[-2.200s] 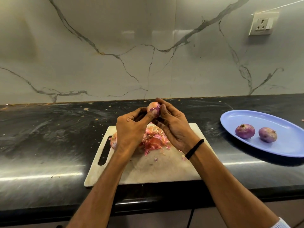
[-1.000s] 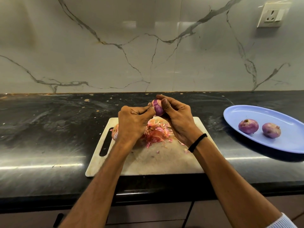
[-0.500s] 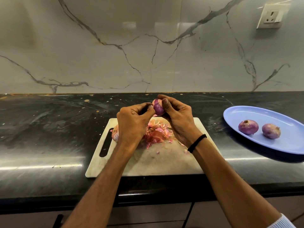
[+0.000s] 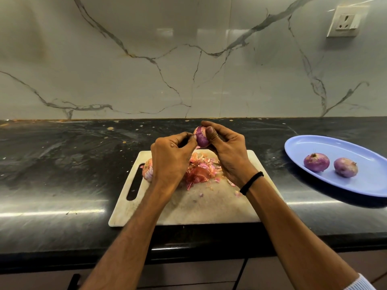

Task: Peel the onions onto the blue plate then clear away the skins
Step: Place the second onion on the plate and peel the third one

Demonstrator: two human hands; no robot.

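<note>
A small purple onion [image 4: 201, 137] is held above the far edge of the pale cutting board [image 4: 209, 206]. My right hand [image 4: 227, 155] grips it from the right, thumb on top. My left hand [image 4: 171, 158] pinches at its left side with thumb and fingertips. A pile of pink and orange skins [image 4: 201, 170] lies on the board under the hands. An unpeeled onion [image 4: 147, 169] sits on the board's left, partly hidden by my left wrist. The blue plate [image 4: 356, 185] at the right holds two peeled onions [image 4: 316, 162] [image 4: 346, 167].
The board lies on a black stone counter [image 4: 62, 164] with crumbs scattered toward the back. A marble-pattern wall [image 4: 188, 59] rises behind it, with a socket [image 4: 345, 21] at the upper right. The counter's front edge runs just below the board.
Both hands stayed above the board working the onion. The onion has turned in my fingers and shows more bare purple surface than 2.2 s ago. The plate's onions have not moved.
</note>
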